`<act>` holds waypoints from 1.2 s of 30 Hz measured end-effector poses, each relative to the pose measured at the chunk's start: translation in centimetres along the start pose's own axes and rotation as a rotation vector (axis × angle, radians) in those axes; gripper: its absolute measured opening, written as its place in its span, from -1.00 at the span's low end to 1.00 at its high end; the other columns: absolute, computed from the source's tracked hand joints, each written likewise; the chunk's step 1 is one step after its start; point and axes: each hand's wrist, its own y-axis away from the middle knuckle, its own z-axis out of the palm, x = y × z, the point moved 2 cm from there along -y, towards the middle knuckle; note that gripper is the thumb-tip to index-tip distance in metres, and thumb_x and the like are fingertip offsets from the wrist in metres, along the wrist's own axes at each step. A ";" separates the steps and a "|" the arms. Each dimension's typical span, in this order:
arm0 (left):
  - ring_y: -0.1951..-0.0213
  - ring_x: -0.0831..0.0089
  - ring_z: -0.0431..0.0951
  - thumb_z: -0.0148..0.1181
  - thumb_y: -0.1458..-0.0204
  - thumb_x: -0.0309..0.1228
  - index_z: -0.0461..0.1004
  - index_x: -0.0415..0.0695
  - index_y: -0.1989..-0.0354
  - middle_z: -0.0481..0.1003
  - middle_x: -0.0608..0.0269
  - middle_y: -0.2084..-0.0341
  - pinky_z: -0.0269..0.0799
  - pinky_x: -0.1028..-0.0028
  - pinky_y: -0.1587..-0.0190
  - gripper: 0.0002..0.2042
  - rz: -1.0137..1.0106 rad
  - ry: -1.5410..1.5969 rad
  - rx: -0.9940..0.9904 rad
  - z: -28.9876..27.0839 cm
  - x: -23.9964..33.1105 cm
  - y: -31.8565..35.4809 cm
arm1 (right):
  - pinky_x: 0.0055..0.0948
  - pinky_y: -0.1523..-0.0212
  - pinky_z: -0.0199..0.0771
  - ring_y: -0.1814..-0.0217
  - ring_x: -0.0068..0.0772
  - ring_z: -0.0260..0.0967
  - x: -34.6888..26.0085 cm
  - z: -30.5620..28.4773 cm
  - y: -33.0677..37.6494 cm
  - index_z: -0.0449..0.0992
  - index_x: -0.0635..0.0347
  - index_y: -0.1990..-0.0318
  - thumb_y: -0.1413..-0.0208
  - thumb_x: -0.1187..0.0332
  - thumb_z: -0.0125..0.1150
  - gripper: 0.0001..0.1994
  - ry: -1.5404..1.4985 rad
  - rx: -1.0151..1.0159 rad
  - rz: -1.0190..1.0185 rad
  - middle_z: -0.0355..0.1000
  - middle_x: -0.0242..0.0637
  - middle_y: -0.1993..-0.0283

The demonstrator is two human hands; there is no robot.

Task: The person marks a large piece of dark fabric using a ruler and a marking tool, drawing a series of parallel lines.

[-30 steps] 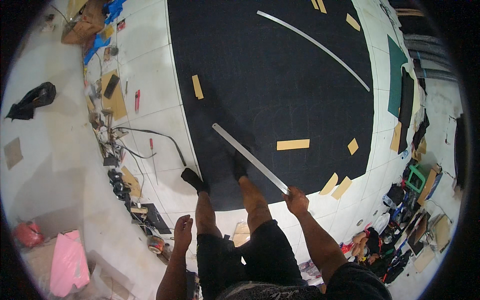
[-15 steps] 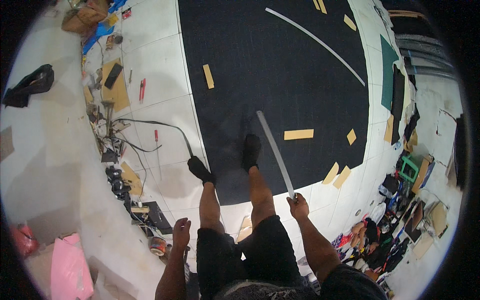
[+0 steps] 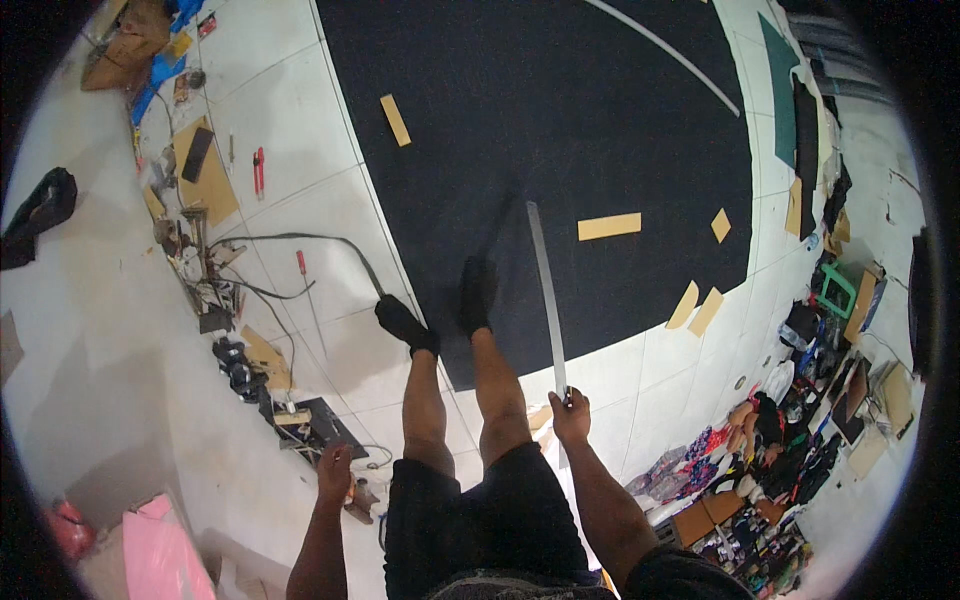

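My right hand [image 3: 571, 416] is closed around the near end of a long, flat silvery strip [image 3: 547, 285]. The strip reaches forward over a large black sheet of material [image 3: 560, 130] spread on the tiled floor. My left hand [image 3: 334, 472] hangs at my left side, fingers loosely curled and apart, with nothing visible in it. A second long pale strip [image 3: 672, 48] lies across the far right part of the sheet. Several tan pieces rest on the sheet, among them a rectangle [image 3: 609, 227], a narrow piece [image 3: 395, 121] and a diamond [image 3: 720, 226].
My dark-covered feet stand at the sheet's near left edge. A dark strap [image 3: 345, 245], a red-handled screwdriver [image 3: 302, 268] and a red cutter [image 3: 259, 174] lie on the left tiles. Mixed clutter lines the left wall. Piled clothes [image 3: 760, 440] and a green plastic frame [image 3: 836, 291] are at right.
I have shifted, and the view has turned a little. My right hand and the silvery strip now sit slightly further left. My right foot has moved left on the sheet.
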 end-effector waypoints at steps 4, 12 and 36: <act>0.09 0.28 0.59 0.22 -0.25 -0.25 0.53 -0.22 -0.07 0.60 0.07 0.15 0.49 0.29 0.00 -0.66 0.067 -0.002 -0.010 3.0 7.0 1.4 | -0.06 0.12 0.50 0.17 -0.03 0.45 -1.0 0.1 -0.7 0.56 0.23 0.00 -0.11 0.06 0.41 -0.54 0.006 -0.044 -0.048 0.46 -0.06 0.16; 0.14 0.31 0.59 0.21 -0.27 -0.32 0.53 -0.26 -0.04 0.58 0.08 0.12 0.50 0.35 0.04 -0.71 0.256 -0.005 -0.016 7.5 18.0 -1.7 | -0.03 0.14 0.52 0.13 0.02 0.46 -2.7 -1.4 -6.6 0.53 0.22 -0.02 -0.09 0.18 0.45 -0.58 0.074 -0.074 -0.284 0.50 -0.10 0.23; 0.36 0.53 0.42 0.10 -0.20 0.24 0.51 -0.18 0.02 0.49 0.33 0.28 0.39 0.50 0.31 -0.37 0.459 0.422 0.136 16.2 45.9 -56.2 | -0.21 -0.08 0.47 -0.01 -0.12 0.45 -4.8 16.7 -42.1 0.50 0.26 -0.13 -0.24 0.11 0.35 -0.54 -0.131 0.601 -0.399 0.40 -0.10 0.02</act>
